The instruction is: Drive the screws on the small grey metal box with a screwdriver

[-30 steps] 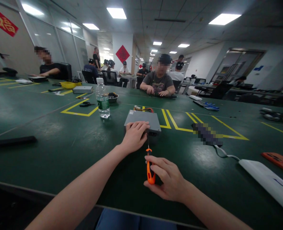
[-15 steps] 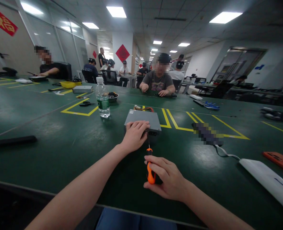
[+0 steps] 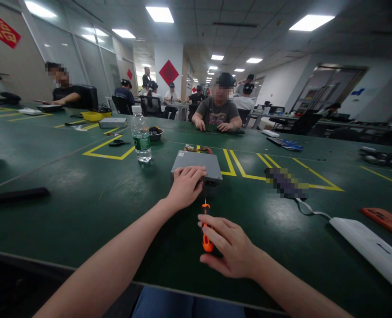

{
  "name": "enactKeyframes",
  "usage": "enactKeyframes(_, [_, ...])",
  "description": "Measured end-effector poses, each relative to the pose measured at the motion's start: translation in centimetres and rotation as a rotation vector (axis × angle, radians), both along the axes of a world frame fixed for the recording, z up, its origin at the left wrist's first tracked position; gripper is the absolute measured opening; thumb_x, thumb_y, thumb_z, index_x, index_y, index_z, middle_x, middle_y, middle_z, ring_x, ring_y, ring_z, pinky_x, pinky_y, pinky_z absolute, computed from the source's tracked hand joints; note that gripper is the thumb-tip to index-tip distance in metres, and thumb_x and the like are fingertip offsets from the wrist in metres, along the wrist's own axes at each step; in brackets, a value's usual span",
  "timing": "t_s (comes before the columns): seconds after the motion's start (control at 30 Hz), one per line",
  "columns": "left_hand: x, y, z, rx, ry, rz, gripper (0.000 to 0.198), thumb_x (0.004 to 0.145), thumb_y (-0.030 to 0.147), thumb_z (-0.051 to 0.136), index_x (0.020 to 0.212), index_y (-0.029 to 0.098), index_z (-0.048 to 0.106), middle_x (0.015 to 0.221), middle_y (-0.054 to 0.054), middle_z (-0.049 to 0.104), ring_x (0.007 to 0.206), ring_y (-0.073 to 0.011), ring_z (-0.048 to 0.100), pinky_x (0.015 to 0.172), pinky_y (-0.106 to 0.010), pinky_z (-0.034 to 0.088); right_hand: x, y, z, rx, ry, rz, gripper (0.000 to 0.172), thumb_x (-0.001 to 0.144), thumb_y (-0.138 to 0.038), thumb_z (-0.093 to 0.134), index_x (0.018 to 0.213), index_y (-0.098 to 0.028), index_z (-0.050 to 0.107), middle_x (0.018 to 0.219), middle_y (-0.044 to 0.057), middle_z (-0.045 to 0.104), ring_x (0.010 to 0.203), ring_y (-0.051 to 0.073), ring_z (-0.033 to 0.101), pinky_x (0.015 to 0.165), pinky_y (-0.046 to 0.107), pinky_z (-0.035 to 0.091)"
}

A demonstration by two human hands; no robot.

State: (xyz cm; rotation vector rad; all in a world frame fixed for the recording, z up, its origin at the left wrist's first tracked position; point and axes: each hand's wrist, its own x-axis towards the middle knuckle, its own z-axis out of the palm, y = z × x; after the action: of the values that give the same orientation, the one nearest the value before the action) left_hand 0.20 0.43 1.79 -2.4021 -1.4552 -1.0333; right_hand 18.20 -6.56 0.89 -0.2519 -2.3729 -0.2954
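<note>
Screwdriver [image 3: 207,236]: handle has been turned and the thumb parted from it since the earlier frame.
Blade [image 3: 205,194]: a slip off the box [image 3: 200,160] could be caused by a tilted handle; tip hidden.
Left hand [image 3: 185,183]: laid open over the box's near edge.
Right hand [image 3: 224,242]: loosely curled; screwdriver held at fingers.
Box: on table [image 3: 116,181], beyond the right hand, under left fingers.

Ceiling panels [image 3: 159,14] lit; white pillar [image 3: 178,53] bears red diamond [image 3: 169,73]; glass partition [image 3: 63,53] left.
</note>
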Motion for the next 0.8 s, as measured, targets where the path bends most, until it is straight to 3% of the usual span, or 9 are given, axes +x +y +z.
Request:
enactKeyframes(0.2, [0.04, -0.12, 0.1, -0.012, 0.003, 0.008, 0.027, 0.084, 0.018, 0.046, 0.109, 0.025, 0.053, 0.127, -0.001, 0.056, 0.118, -0.0192, 0.046, 0.094, -0.039, 0.028, 0.08, -0.11, 0.35, 0.121, 0.017, -0.039, 0.019, 0.09, -0.026, 0.049, 0.102, -0.013, 0.053, 0.103, 0.02, 0.063, 0.092, 0.019, 0.063, 0.065, 0.029, 0.05])
enactKeyframes(0.33, [0.01, -0.05, 0.06, 0.002, 0.006, 0.003, 0.025, 0.085, 0.018, 0.046, 0.108, 0.025, 0.053, 0.128, 0.0, 0.055, 0.118, -0.0184, 0.046, 0.094, -0.039, 0.028, 0.32, 0.2, -0.37, 0.079, 0.075, -0.015, 0.024, 0.086, -0.029, 0.055, 0.102, -0.012, 0.047, 0.104, 0.021, 0.063, 0.094, 0.02, 0.063, 0.066, 0.031, 0.052])
enactKeyframes(0.47, [0.0, -0.02, 0.07, 0.01, 0.005, -0.005, 0.025, 0.085, 0.018, 0.046, 0.108, 0.025, 0.052, 0.128, 0.0, 0.056, 0.118, -0.0185, 0.046, 0.093, -0.038, 0.027, 0.22, 0.16, -0.25, 0.001, 0.039, -0.005, 0.03, 0.089, -0.033, 0.047, 0.109, -0.011, 0.045, 0.106, 0.02, 0.061, 0.097, 0.02, 0.062, 0.073, 0.032, 0.054])
enactKeyframes(0.63, [-0.03, -0.07, 0.03, 0.003, 0.003, -0.004, 0.025, 0.085, 0.018, 0.045, 0.109, 0.024, 0.052, 0.128, -0.001, 0.056, 0.119, -0.0185, 0.046, 0.093, -0.039, 0.027, 0.24, 0.05, 0.2, 0.071, -0.025, -0.035, 0.026, 0.09, -0.029, 0.046, 0.108, -0.012, 0.052, 0.105, 0.019, 0.061, 0.096, 0.022, 0.061, 0.069, 0.032, 0.053])
enactKeyframes(0.8, [-0.07, -0.1, 0.04, -0.003, 0.01, -0.003, 0.026, 0.086, 0.019, 0.045, 0.109, 0.024, 0.052, 0.129, -0.001, 0.055, 0.119, -0.019, 0.045, 0.094, -0.039, 0.027, 0.39, 0.28, -0.36, 0.037, 0.068, -0.011, 0.03, 0.086, -0.031, 0.055, 0.106, -0.012, 0.046, 0.109, 0.022, 0.06, 0.095, 0.021, 0.062, 0.069, 0.032, 0.053])
